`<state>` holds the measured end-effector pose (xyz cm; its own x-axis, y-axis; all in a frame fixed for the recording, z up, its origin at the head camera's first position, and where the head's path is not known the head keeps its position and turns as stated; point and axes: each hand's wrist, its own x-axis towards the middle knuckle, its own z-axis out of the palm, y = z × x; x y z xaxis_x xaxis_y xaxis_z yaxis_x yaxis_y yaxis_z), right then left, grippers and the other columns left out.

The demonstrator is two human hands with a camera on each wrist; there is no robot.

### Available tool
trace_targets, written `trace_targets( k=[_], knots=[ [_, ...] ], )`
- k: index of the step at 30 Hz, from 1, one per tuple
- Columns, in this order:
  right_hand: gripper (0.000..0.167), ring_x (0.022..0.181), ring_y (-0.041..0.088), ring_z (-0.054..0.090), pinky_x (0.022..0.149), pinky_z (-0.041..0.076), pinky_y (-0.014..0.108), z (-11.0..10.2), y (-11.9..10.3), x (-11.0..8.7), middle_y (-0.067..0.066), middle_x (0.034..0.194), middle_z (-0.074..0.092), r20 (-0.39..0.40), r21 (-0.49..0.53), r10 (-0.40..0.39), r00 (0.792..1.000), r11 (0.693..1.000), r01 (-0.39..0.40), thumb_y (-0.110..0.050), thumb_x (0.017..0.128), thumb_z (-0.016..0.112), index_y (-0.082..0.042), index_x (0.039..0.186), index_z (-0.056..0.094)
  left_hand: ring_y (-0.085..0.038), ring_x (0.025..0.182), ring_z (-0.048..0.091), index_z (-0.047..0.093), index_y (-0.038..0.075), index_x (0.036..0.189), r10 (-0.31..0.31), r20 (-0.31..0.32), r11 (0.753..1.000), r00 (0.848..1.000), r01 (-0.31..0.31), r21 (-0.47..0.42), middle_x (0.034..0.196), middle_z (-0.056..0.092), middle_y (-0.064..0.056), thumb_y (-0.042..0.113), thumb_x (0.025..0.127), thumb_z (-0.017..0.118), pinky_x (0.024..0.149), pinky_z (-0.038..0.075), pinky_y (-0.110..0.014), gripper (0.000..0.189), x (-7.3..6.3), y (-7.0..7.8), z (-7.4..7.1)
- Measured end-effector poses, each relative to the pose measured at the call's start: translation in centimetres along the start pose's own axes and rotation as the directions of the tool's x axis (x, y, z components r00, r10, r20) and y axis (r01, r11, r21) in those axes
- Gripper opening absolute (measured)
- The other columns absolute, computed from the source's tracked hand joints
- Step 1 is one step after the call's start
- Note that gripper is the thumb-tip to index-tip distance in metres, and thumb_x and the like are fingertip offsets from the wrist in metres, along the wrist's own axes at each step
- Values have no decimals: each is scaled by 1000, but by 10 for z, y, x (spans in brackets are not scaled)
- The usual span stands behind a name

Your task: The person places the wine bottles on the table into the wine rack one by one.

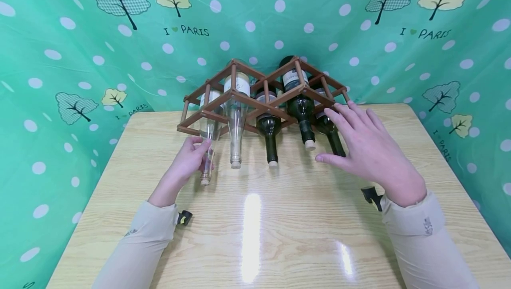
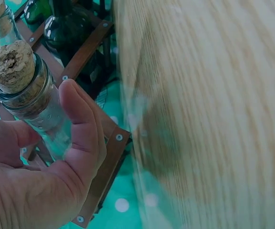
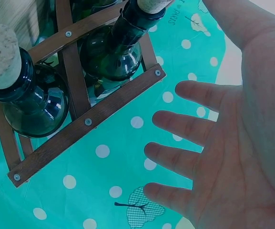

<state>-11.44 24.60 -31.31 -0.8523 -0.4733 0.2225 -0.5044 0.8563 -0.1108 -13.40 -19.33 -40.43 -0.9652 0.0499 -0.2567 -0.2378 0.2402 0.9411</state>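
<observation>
My left hand (image 1: pixel 189 160) curls its fingers and thumb round the neck of the clear glass bottle (image 1: pixel 209 128) at the rack's far left. Its crumbly cork (image 2: pixel 12 67) shows in the left wrist view, pointing toward the camera. That bottle's body lies in the brown wooden wine rack (image 1: pixel 304 89). On the other side, my right hand (image 1: pixel 367 147) is spread with straight fingers and an empty palm. It hovers beside the rightmost dark green bottle (image 1: pixel 328 128), overlapping that bottle's mouth end in the head view.
Between the hands, the rack also holds another clear bottle (image 1: pixel 236 129), a dark green one low in the middle (image 1: pixel 269 129) and a dark one higher up (image 1: pixel 301 110). All are corked, necks forward. The wooden table (image 1: pixel 207 235) meets a green dotted cloth (image 1: pixel 255 27) behind.
</observation>
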Motion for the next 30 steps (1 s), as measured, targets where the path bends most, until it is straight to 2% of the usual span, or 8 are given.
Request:
trace_targets(
  k=[10, 14, 19, 21, 24, 30],
  knots=[
    [112, 157, 48, 20, 121, 18, 74, 1, 0, 0, 21, 170, 29, 2, 5, -6, 1000, 1000, 6, -76, 86, 72, -16, 169, 27, -19, 68, 71, 18, -7, 153, -8, -8, 999, 1000, 8, 31, 119, 61, -30, 42, 114, 46, 68, 61, -34, 69, 2, -5, -1],
    [112, 158, 47, 19, 121, 19, 74, 1, 1, -1, 20, 170, 29, 3, 10, -9, 1000, 1000, 9, -75, 86, 73, -16, 169, 27, -21, 69, 71, 17, -8, 153, 0, -6, 1000, 1000, 0, 15, 113, 61, -27, 42, 114, 46, 69, 63, -35, 70, 4, -5, 0],
    [112, 158, 47, 19, 120, 19, 75, 1, 2, -1, 20, 170, 30, 13, 15, -3, 1000, 1000, 2, -76, 86, 72, -16, 169, 27, -22, 67, 70, 19, -10, 154, 7, -1, 1000, 1000, -7, 15, 95, 64, -17, 40, 114, 46, 68, 62, -33, 69, 5, -3, 1],
    [112, 158, 48, 19, 120, 18, 75, 1, 2, -1, 21, 170, 30, 18, 16, 1, 1000, 1000, -1, -76, 86, 72, -16, 169, 27, -20, 67, 68, 22, -11, 154, 6, -8, 999, 1000, -6, 43, 89, 63, -13, 40, 114, 47, 66, 61, -31, 70, 5, -2, 1],
    [112, 158, 48, 19, 120, 18, 75, 1, 3, -1, 21, 170, 29, 27, 17, 11, 1000, 1000, -11, -76, 86, 72, -17, 169, 27, -17, 68, 65, 29, -11, 152, 1, -34, 994, 999, 3, 113, 90, 62, -11, 45, 113, 48, 65, 57, -30, 71, 4, -3, 1],
    [113, 159, 47, 16, 121, 17, 75, 1, 4, -2, 20, 171, 27, 43, 12, 28, 999, 1000, -28, -78, 86, 71, -17, 170, 26, -23, 71, 66, 44, -5, 146, 8, -86, 956, 996, 18, 292, 91, 67, -14, 60, 108, 50, 65, 58, -35, 75, 1, -3, -4]
  ],
)
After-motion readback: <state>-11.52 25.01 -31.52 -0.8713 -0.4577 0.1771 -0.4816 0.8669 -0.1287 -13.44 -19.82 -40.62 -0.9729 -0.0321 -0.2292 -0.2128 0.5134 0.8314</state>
